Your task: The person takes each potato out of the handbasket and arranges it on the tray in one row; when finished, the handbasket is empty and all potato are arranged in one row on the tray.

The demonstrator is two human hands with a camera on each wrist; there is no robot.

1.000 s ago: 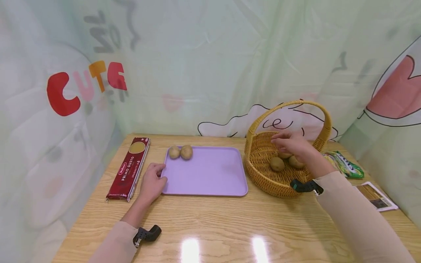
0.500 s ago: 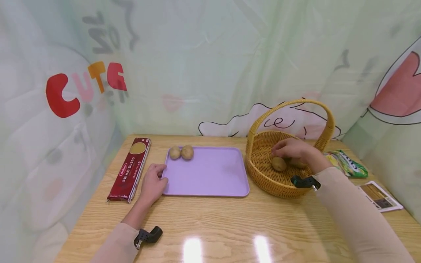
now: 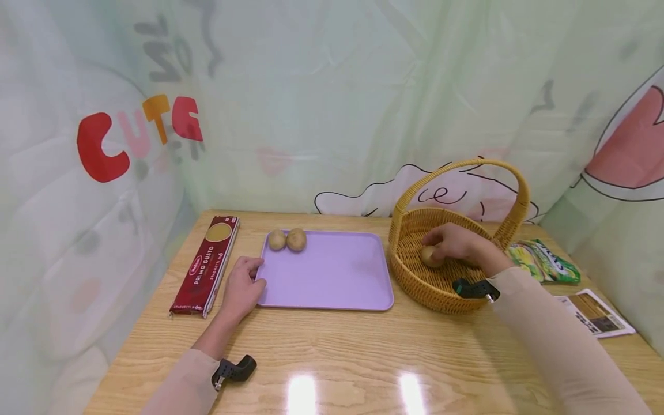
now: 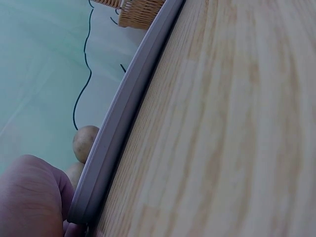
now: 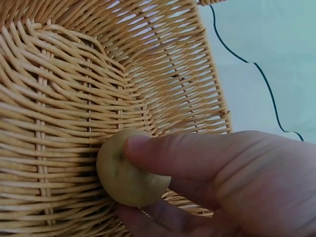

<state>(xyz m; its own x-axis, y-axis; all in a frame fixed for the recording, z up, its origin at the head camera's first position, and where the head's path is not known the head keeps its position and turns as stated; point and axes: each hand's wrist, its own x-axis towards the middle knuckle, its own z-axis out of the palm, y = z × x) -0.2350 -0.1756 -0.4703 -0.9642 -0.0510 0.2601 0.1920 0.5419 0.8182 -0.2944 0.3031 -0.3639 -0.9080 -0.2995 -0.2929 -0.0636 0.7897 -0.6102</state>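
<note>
Inside the wicker basket (image 3: 422, 288), my right hand (image 3: 456, 243) grips a potato (image 5: 129, 170), its thumb lying across the near side in the right wrist view. Any other potatoes in the basket are hidden behind this hand and forearm in the head view. My left hand (image 3: 244, 286) holds the left edge of the lilac tray (image 3: 332, 276), which lies flat on the table. Two potatoes, a smaller one (image 3: 276, 240) and a larger one (image 3: 297, 240), sit side by side in the tray's far left corner. In the left wrist view they show partly beyond the tray's rim (image 4: 111, 128).
A red spaghetti pack (image 3: 204, 268) lies left of the tray. Right of the basket are a green snack bag (image 3: 544, 262) and a flat white-and-brown package (image 3: 596, 314). The basket's tall handle (image 3: 461, 167) arches over the right hand. A printed curtain (image 3: 290, 115) hangs behind the wooden table (image 3: 332, 351).
My right hand has lowered into the basket, taken hold of a potato and shifted it slightly left. The left hand has stayed at the tray's edge.
</note>
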